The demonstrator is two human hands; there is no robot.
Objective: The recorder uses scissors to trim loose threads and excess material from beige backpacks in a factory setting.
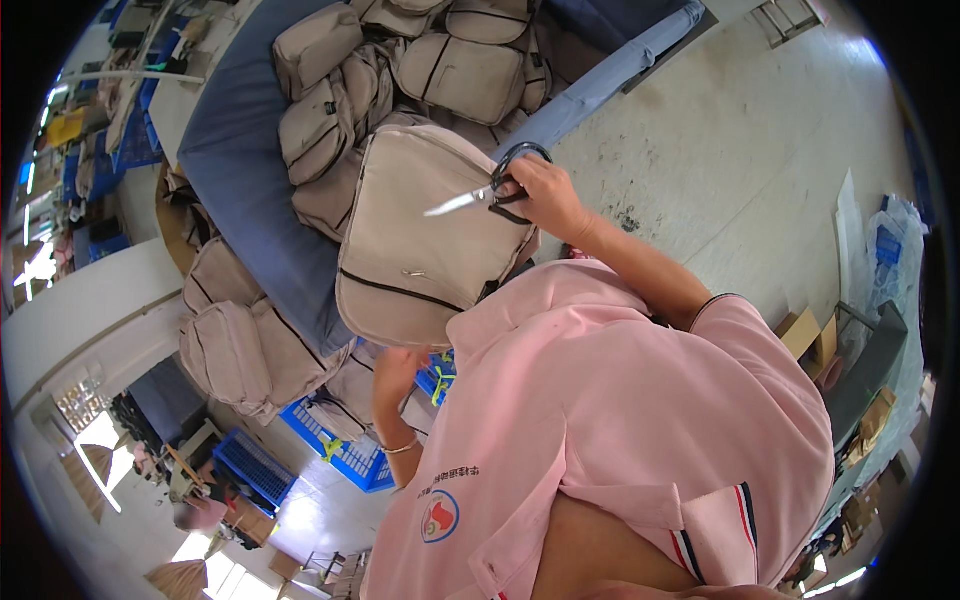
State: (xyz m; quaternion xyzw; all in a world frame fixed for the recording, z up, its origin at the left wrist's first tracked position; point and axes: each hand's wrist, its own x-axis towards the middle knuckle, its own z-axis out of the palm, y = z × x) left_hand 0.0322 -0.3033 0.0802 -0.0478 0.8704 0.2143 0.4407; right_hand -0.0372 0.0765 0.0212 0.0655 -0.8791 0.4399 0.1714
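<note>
A beige backpack (435,235) with a dark zipper line lies in front of my body, over the near side of a blue fabric-walled bin (245,170). My right hand (548,195) is closed round the black handles of a pair of scissors (465,202). The silver blades point left, over the upper right part of the backpack. My left hand (398,378) is at the backpack's lower edge. Its fingers are blurred and partly hidden there, so their grip on the backpack cannot be made out.
Several beige backpacks (460,75) are piled in the bin. More backpacks (225,350) lie outside its left wall. A blue plastic crate (350,455) stands below my left hand. Cardboard boxes (805,335) are at the right, and another person (200,512) is at the lower left.
</note>
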